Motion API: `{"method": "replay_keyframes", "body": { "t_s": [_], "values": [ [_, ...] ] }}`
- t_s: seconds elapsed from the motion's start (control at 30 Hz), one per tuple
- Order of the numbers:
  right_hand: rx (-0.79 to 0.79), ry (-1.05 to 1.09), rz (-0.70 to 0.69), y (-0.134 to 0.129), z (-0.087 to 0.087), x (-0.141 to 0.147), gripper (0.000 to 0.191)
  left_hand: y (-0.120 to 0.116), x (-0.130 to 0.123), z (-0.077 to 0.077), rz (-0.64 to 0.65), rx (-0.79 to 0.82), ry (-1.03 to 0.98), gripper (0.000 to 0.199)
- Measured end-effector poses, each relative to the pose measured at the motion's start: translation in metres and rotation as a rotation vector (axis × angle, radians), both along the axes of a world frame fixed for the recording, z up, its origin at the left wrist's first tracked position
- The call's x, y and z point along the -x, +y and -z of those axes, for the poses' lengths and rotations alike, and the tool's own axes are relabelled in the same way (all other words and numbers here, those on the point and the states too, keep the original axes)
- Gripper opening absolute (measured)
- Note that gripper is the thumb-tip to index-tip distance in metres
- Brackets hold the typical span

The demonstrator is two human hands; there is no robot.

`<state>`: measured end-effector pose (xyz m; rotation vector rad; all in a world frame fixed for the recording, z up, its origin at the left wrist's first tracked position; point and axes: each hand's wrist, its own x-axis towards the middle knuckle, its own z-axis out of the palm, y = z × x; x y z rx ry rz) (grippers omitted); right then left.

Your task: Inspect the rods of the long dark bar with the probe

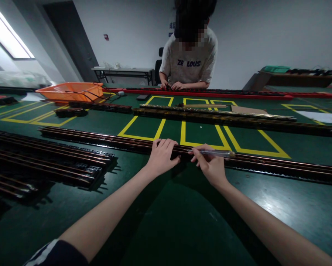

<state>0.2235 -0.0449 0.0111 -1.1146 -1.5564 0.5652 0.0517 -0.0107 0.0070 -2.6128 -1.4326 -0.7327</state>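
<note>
A long dark rail [265, 163] with copper-coloured strips lies across the green table [143, 229] in front of me. My left hand [163, 157] rests on the rail near its middle, fingers bent over the far edge and thumb out to the right; the hand looks spread, with nothing held in it. Just right of it, my right hand [210, 166] is closed around a screwdriver [217, 153] with a clear handle. The tool lies nearly level over the rail, its handle end pointing right. Its tip is too small to make out.
Several dark rails [44, 157] are stacked at the left. Beyond the yellow tape outlines, another long rail [238, 120] crosses the table. An orange basket [71, 90] stands at the back left. A person [190, 59] works at a red rail [271, 95] opposite.
</note>
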Motion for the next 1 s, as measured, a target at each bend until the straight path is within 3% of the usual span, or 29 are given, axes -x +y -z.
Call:
{"method": "replay_keyframes", "body": {
  "t_s": [0.37, 1.0],
  "values": [
    [-0.042, 0.016, 0.11, -0.002, -0.001, -0.005, 0.017, 0.001, -0.002, 0.0, -0.041, 0.006, 0.032, 0.038],
    [0.083, -0.006, -0.019, -0.003, 0.005, -0.029, 0.02, -0.002, -0.005, 0.002, -0.064, -0.027, 0.068, 0.038]
  ]
}}
